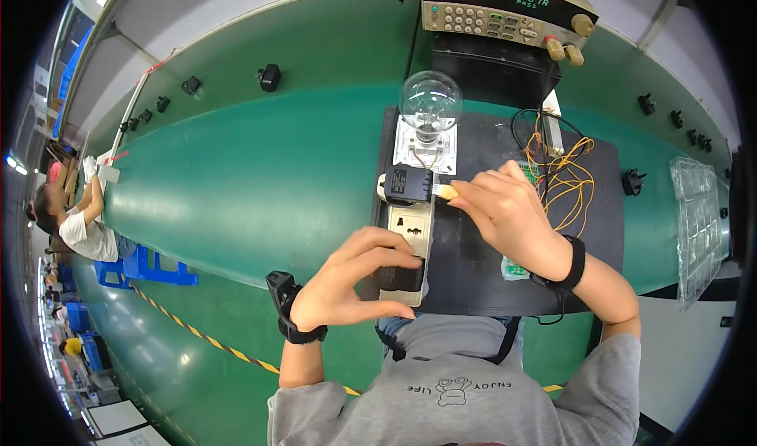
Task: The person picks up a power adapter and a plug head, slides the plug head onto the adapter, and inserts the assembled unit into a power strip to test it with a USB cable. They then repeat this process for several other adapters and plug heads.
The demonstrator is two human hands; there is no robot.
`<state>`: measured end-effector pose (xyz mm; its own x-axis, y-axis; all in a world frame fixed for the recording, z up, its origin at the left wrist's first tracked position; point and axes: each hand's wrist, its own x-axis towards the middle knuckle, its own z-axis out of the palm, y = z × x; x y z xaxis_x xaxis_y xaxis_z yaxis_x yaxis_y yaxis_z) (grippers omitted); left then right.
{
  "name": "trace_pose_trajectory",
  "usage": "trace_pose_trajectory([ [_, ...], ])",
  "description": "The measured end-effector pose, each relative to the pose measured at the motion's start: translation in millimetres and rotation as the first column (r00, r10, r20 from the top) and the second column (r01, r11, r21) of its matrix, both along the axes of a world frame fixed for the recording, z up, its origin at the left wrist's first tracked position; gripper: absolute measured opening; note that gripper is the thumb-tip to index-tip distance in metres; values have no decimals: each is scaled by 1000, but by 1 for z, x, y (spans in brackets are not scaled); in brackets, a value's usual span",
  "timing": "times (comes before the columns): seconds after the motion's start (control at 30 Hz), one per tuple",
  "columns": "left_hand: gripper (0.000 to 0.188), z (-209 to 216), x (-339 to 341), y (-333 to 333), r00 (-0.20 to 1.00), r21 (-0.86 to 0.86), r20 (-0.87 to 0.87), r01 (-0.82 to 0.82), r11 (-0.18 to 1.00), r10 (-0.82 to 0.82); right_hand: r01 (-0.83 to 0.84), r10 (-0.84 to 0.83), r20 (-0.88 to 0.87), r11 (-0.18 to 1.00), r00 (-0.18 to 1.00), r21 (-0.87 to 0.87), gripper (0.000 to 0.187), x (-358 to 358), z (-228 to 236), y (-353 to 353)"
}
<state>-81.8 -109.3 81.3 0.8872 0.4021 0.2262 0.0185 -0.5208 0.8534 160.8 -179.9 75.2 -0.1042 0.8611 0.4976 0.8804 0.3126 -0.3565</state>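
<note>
My right hand (509, 223) pinches a yellow plug (447, 192) between thumb and fingers. The plug's metal end meets the right side of a black charger (409, 184), which sits on a white power strip (408, 218). My left hand (352, 276) is spread over the strip's near end. Its bent fingertips touch a second black adapter (400, 278), while the thumb lies apart, across the strip's near end. Between the two adapters an uncovered socket shows. Beyond the charger, a large clear bulb (430, 103) stands in a holder on a white wall plate (426, 153).
A bench power supply (505, 12) stands on a black box (493, 67) at the back. Orange wires (569, 182) and a green circuit board (516, 269) lie on the black board (603, 233). Several black adapters line the bench edges. A co-worker (83, 229) sits far left.
</note>
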Motion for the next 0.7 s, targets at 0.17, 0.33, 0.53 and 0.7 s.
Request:
trace_pose_trajectory([
  [0.17,49,-4,-3,-4,994,-11,1,-112,994,112,-49,49,10,999,999,-15,19,1,1,8],
  [0.33,50,-4,-7,-10,979,243,-46,-180,953,197,92,-73,155,989,985,-115,44,32,13,-19],
  [0.53,42,-1,-22,21,704,-136,548,-457,879,451,559,-498,274,795,823,-234,60,185,27,-103],
  [0.7,32,-59,34,126,676,-159,328,-649,744,660,670,-719,118,558,685,-489,85,260,-5,-163],
])
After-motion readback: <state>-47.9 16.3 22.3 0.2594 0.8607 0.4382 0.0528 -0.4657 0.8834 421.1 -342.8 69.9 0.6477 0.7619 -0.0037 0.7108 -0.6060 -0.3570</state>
